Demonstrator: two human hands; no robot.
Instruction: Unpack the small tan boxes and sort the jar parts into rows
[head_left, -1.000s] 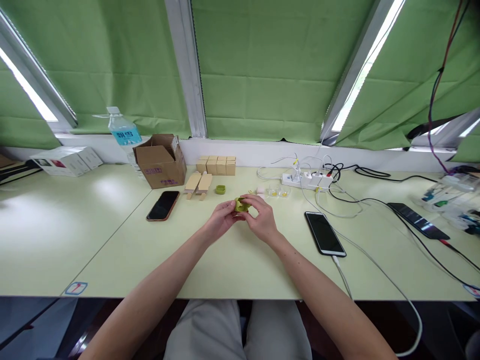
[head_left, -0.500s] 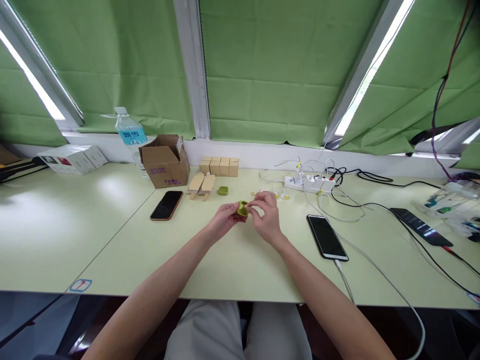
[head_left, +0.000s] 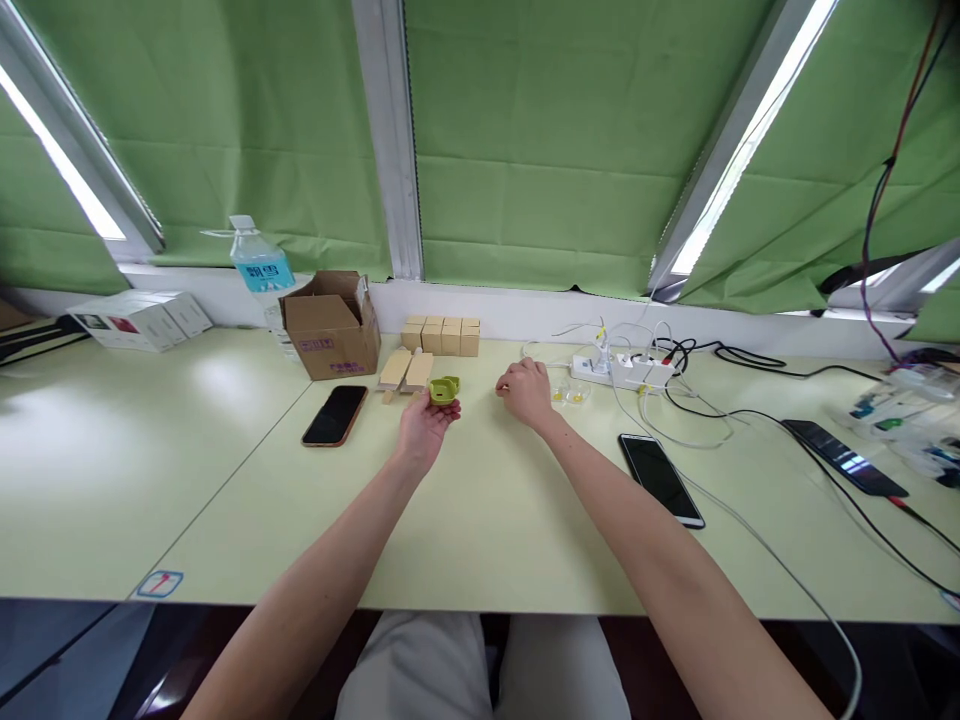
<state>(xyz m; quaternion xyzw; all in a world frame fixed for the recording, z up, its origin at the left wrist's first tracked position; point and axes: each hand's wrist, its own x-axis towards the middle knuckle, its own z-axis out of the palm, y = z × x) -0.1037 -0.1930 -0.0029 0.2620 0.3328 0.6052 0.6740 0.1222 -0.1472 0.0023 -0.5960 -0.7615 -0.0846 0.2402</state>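
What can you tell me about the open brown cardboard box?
The cardboard box stands upright on the table, its top flaps up, purple print on its front. Its contents can't be made out. A water bottle is behind its left side. Neither the left hand nor the right hand touches it.

Small green shell | open side up | in left hand

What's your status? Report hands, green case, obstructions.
Left hand holding small green case. Right hand low over table, fingertip contents unclear. Wooden pieces close beside left hand.
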